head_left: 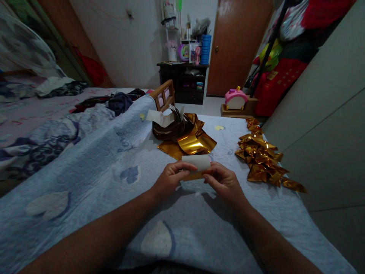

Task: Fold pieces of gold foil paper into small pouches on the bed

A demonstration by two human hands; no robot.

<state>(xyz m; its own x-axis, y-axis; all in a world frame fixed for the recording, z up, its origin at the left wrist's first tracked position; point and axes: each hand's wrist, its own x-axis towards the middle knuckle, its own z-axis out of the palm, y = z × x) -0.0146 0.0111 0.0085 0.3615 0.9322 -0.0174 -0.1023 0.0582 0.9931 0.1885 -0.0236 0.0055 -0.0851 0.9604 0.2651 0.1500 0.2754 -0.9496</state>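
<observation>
A sheet of gold foil paper (196, 163), its white back showing and its upper part curled over, is held above the bed between both hands. My left hand (171, 175) pinches its left end between thumb and fingers. At the right end, my right hand (224, 179) grips it the same way. A strip of gold shows along the lower edge. Just beyond lie loose gold foil sheets (196, 142) beside a bundled stack of foil paper (168, 127). To the right, several folded gold foil pieces (261, 160) lie in a pile.
A pale blue quilt (128, 205) with heart patterns covers the bed. A small wooden frame (164, 95) stands at its far edge. Rumpled bedding (57, 133) lies left. A white cabinet (327, 125) borders the right side. Beyond are a dark shelf (184, 82) and a pink toy (236, 99).
</observation>
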